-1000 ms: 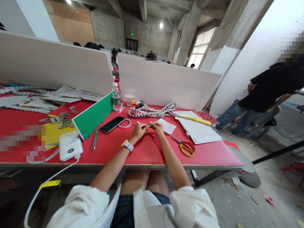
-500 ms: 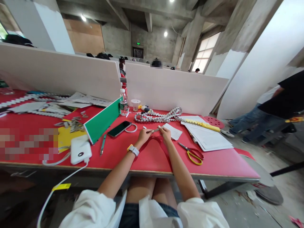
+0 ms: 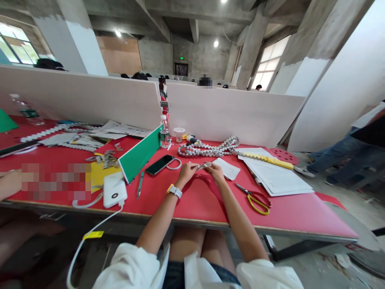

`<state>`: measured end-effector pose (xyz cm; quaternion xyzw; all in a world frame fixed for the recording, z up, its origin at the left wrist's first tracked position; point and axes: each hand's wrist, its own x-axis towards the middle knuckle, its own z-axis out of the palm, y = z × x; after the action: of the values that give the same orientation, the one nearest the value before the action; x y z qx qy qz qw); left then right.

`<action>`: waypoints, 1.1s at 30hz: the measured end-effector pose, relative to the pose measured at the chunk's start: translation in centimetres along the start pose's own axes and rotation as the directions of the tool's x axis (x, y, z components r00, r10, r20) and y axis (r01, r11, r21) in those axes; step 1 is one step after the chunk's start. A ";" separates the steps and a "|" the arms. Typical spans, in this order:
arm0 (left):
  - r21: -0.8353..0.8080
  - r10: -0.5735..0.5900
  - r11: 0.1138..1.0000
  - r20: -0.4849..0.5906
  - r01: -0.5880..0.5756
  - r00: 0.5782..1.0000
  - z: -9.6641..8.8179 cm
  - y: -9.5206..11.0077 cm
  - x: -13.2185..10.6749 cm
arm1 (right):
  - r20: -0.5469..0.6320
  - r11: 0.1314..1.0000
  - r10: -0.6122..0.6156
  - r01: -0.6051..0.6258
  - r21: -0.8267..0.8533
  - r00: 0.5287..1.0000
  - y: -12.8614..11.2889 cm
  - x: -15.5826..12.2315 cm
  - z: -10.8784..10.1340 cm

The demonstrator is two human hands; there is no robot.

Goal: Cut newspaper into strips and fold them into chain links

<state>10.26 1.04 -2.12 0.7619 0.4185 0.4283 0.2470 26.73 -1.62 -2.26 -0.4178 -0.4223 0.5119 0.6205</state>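
My left hand [image 3: 187, 171], with a yellow-strapped watch [image 3: 175, 190] on the wrist, and my right hand [image 3: 215, 171] meet over the red table [image 3: 195, 200]. Both pinch a small folded strip of grey paper [image 3: 204, 165] between their fingertips, just above the tabletop. A white slip of paper [image 3: 228, 168] lies right behind my right hand. A long chain of folded grey paper [image 3: 210, 148] lies further back.
Yellow-handled scissors [image 3: 255, 198] lie right of my hands, beside a stack of white sheets [image 3: 276, 178] with a yellow strip. A phone [image 3: 161, 164], green board [image 3: 140, 154], power bank [image 3: 114, 194], pen, bottle [image 3: 164, 134] and cup are to the left. Another person's hand [image 3: 7, 182] is at far left; someone stands at right.
The view has swung left, so everything sits further right in the frame. My hands stay together on the paper strip. The person at right has moved toward the frame's edge.
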 end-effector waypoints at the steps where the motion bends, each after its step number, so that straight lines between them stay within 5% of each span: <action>1: 0.015 0.031 0.999 -0.007 -0.030 1.000 -0.1 0.1 0.0 | 0.008 1.000 0.002 -0.002 0.002 1.000 0.0 -0.1 0.1; 8: 0.408 0.390 0.862 -0.155 -0.301 0.908 -0.1 1.0 -0.4 | 0.099 0.995 0.042 -0.050 0.081 0.994 0.1 -0.8 0.9; 21: 0.538 0.433 0.766 -0.030 -0.351 0.901 0.3 0.9 -0.9 | 0.066 0.996 0.043 -0.048 0.071 0.997 0.7 -0.4 0.7; 27: 0.397 0.308 0.883 -0.087 -0.251 0.947 0.3 1.4 -1.0 | 0.025 0.998 0.050 -0.050 0.024 0.998 0.3 -0.7 0.7; 33: -0.035 0.048 0.998 -0.101 -0.052 0.994 0.9 1.3 -0.4 | -0.032 0.995 0.018 -0.021 -0.099 0.999 0.0 -0.6 0.5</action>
<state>11.45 -0.02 -1.81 0.7449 0.4029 0.4800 0.2291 26.15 -2.12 -2.17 -0.4603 -0.4334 0.4895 0.6005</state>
